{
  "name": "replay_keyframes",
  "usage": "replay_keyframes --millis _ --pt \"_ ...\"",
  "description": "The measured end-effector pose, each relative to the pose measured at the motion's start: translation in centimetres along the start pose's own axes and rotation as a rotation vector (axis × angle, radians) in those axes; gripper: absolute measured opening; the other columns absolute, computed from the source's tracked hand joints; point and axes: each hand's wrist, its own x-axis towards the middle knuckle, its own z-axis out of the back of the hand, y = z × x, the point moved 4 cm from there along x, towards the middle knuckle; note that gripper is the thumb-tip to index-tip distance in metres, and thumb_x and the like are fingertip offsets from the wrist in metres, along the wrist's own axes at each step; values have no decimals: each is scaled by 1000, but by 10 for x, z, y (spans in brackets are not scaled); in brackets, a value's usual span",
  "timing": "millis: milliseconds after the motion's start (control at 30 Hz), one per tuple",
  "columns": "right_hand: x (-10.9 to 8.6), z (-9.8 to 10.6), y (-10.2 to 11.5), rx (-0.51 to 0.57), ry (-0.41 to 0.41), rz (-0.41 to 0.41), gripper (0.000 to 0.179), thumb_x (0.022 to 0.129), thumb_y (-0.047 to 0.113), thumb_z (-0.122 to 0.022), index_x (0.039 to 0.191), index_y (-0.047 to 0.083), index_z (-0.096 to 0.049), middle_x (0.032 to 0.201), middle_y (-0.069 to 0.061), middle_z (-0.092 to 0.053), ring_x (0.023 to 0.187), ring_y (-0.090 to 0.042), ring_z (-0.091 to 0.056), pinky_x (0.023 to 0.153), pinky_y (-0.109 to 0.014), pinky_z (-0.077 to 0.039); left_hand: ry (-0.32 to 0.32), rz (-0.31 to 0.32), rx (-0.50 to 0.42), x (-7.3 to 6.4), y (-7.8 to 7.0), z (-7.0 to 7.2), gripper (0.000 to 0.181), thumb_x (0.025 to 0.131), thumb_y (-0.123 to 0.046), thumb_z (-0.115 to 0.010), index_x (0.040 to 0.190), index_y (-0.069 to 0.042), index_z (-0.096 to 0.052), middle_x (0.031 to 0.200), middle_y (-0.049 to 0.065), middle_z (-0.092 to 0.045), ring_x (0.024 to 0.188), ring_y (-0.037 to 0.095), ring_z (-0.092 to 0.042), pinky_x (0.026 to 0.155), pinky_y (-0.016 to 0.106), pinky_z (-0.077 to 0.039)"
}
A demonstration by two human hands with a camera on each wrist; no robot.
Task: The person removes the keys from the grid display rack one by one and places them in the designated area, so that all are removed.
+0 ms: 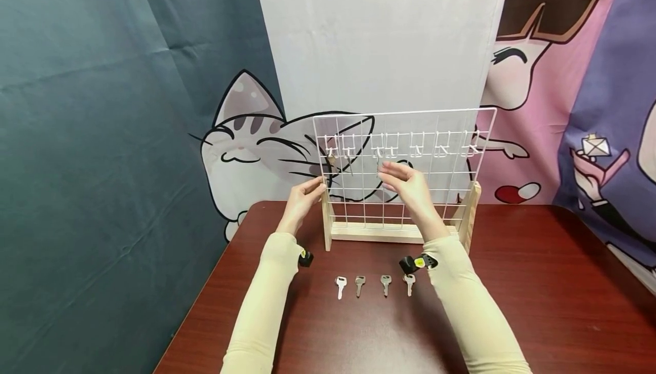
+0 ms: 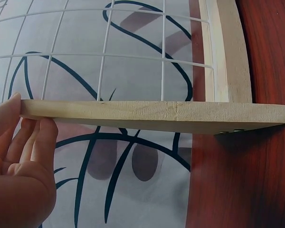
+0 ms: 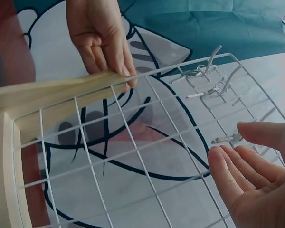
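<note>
Pale wood frames a white wire grid rack (image 1: 405,113), which stands at the centre of the head view on a glossy red-brown table (image 1: 523,288). On the left, the person's left hand (image 1: 305,196) grips the top of the rack's light wooden side post (image 1: 327,223), thumb on one face and curled fingers on the other. Just right of centre, the right hand (image 1: 408,187) is raised before the grid, its fingers relaxed and slightly parted from the thumb around a thin silvery metal key (image 3: 223,140) below a hook; whether they touch it, I cannot tell. Two more metal keys (image 3: 203,93) hang at the grid's upper left from white wire hooks (image 1: 443,150). Four flat silvery keys (image 1: 386,285) lie in a row on the table, lower centre. Cream sleeves cover both arms. Behind, a cartoon cat (image 1: 241,143) decorates a fabric backdrop (image 1: 389,38).
</note>
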Motion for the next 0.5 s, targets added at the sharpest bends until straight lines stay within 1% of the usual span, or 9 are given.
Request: replay_keyframes --millis 100,233,333,400,500 --pt "2 -7 -1 -27 -21 10 45 96 10 -69 137 -4 -58 132 -24 -63 101 -10 -67 89 -25 -57 0 -9 -15 -1 0 0 41 99 -9 -66 138 4 -59 137 24 -58 122 32 -60 99 38 -53" --pt "3 -14 -4 -33 -39 8 46 96 11 -69 138 -3 -57 131 -23 -63 103 -14 -67 88 -26 -57 -5 -5 -7 -2 1 -1 40 98 -9 -66 137 3 -60 136 23 -60 118 26 -64 98 36 -54" --pt "2 -17 -4 -23 -47 4 46 96 11 -69 138 -3 -57 130 -25 -63 106 -22 -67 91 -32 -57 -3 -3 5 -3 1 -2 41 98 -11 -67 137 2 -60 135 21 -61 113 20 -65 96 34 -55" --pt "3 -18 -3 -22 -46 6 46 96 10 -70 138 -4 -56 129 -26 -64 106 -25 -68 94 -38 -56 -1 -3 5 -3 1 -2 42 98 -11 -67 137 3 -60 136 22 -60 111 18 -65 96 34 -55" --pt "5 -21 -1 -25 -44 10 46 96 12 -70 137 -4 -57 126 -28 -65 100 -25 -70 96 -43 -55 -4 -4 -3 -1 0 -1 41 99 -11 -66 138 2 -60 137 22 -59 111 17 -65 96 34 -55"
